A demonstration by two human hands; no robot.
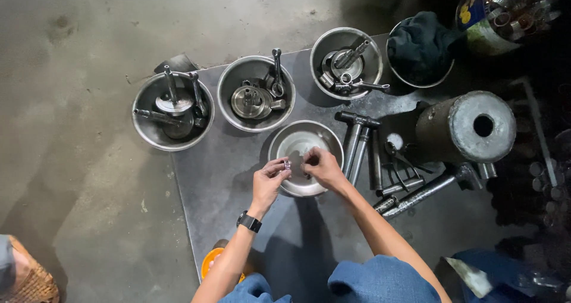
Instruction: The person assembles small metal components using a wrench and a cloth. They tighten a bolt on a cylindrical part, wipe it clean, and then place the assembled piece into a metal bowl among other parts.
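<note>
Over a shiny metal bowl (pixel 300 142), two hands pinch one small metal ring (pixel 287 165).

The left hand (pixel 267 181) grips the ring with its fingertips, and the right hand (pixel 321 167) pinches it from the other side, curled above the bowl's near rim. Past the hands stand three more bowls (pixel 256 93) full of metal parts, and one with a dark cloth (pixel 421 41). Just right of the right hand lie hammers (pixel 357 142) and rods, close to the bowl's edge. Left of the left hand the dark plate (pixel 208 184) is bare up to its edge, then comes grey floor (pixel 77 71).
</note>
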